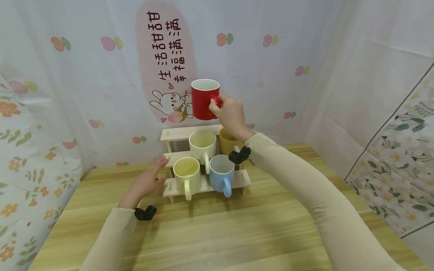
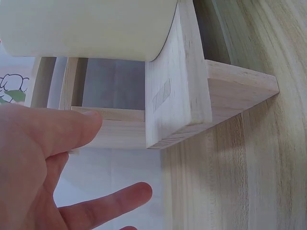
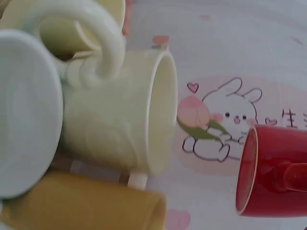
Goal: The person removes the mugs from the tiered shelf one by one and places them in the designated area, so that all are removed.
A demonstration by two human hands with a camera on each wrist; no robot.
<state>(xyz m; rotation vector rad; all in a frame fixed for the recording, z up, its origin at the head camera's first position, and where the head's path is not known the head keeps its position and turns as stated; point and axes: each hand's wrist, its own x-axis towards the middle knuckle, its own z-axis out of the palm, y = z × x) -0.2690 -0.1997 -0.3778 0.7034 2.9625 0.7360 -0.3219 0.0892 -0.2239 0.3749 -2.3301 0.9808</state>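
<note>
My right hand [image 1: 232,113] pinches the handle of a red mug [image 1: 204,101], holding it upright in the air above the top step of a three-step wooden rack [image 1: 176,134]. In the right wrist view the red mug [image 3: 278,167] shows at the lower right, partly cut off. My left hand [image 1: 145,184] is at the rack's left end, fingers extended; its thumb [image 2: 79,124] lies against the wooden side. A pale yellow mug [image 1: 188,182] and a light blue mug [image 1: 221,177] stand on the bottom step. Higher up are a cream mug [image 1: 200,148] and a mustard mug [image 1: 227,145], partly hidden by my right arm.
The rack stands on a wood-grain table [image 1: 217,233] near its back edge. Behind hangs a white curtain [image 1: 251,64] with a pink rabbit print and writing. Floral cloth [image 1: 20,180] borders the left side, and another patterned sheet [image 1: 403,150] the right.
</note>
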